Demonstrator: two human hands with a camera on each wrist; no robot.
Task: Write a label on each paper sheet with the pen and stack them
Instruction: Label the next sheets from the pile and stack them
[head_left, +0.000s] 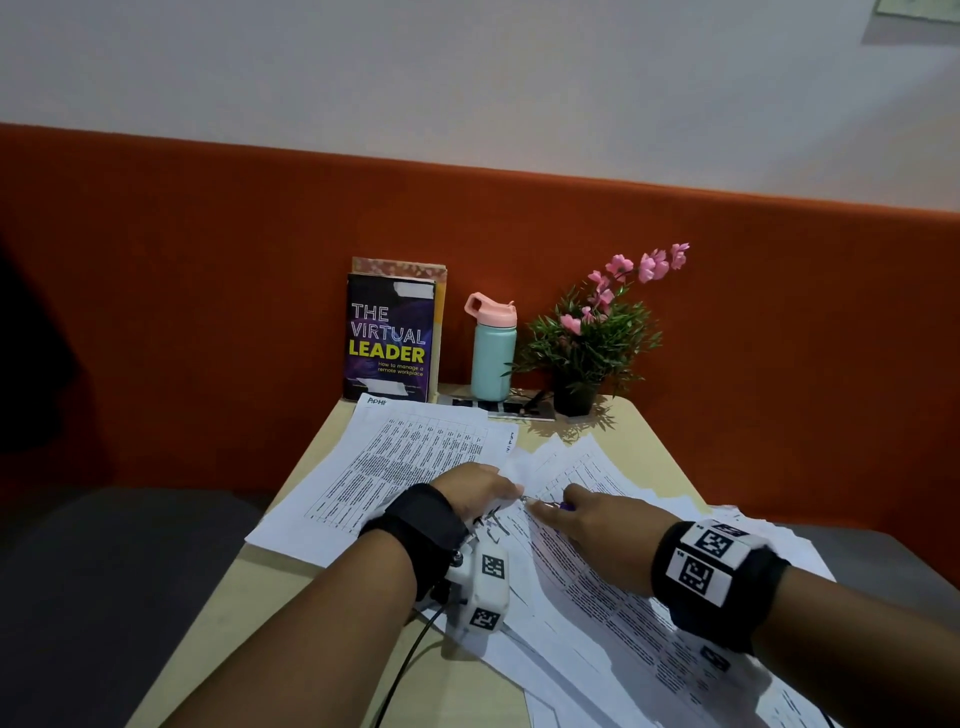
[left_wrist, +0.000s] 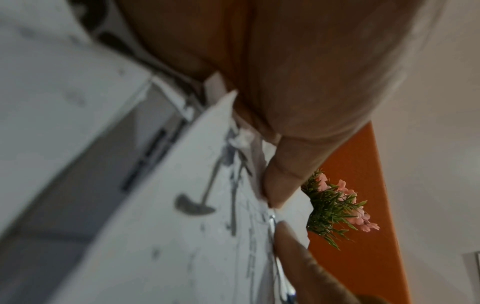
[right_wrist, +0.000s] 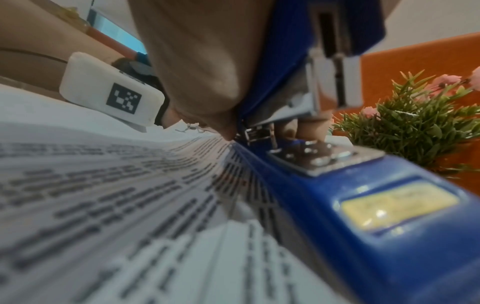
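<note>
Three objects are standing along the far edge of the beige, smooth-topped table (head_left: 270, 577), against the orange fabric-covered partition (head_left: 208, 291): one dark glossy book titled "The Virtual Leader" (head_left: 389, 340) leaning upright with a second, patterned book behind it, one mint-green cylindrical metal bottle with a pink lid (head_left: 492, 347), and one black pot of green foliage with pink flowers (head_left: 592, 332). White printed paper sheets (head_left: 400, 457) are lying in two groups: one tabulated sheet flat at the left, and a loose fanned pile (head_left: 613, 587) at the right, count not resolvable. Left hand (head_left: 480, 491) is pressing on the pile's corner, its thumb (left_wrist: 280, 179) and fingers pinching crumpled paper edges there. Right hand (head_left: 587, 512) is curling around a blue plastic stapler with a metal anvil plate (right_wrist: 363, 205), whose open mouth is sitting at the sheet's edge, beside the left hand's fingertips. Both wrists are wearing black straps with white marker blocks. Pen: cannot tell its location from any view; a thin silvery tip between the hands is too blurred to identify.
</note>
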